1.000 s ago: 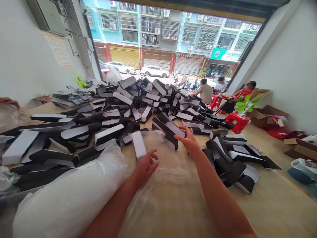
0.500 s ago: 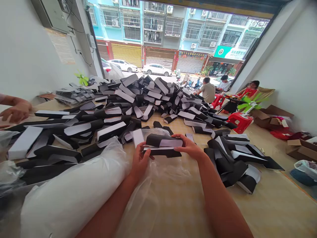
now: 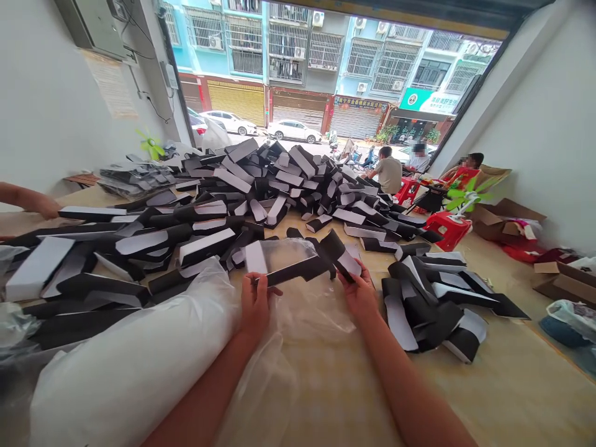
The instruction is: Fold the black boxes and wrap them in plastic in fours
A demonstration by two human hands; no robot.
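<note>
Street-front room: both hands full above a crowded worktop

Beyond the wide opening stood a pale blue building with barred windows and rolled-down shutters, and white cars were parked before it. On the worktop, a broad pile of black-and-white pieces spread across the far side and down the left.

Near the middle, the left hand had its grip closed on one end of a black strip, which pointed away to the right. The right hand had its grip closed on a folded piece, black with a white face, held tilted. Both were above a clear plastic sheet; their near ends came close together, and whether they were joined could not be told.

A white block lay just beyond the left hand. Left of that forearm was a large bulging white plastic bag; right of the other forearm, a smaller heap of similar black-and-white pieces.

At the left edge, another person's hand was beside the pile. Off to the right were a red stool, a green-bladed fan, a cardboard box and seated people.
</note>
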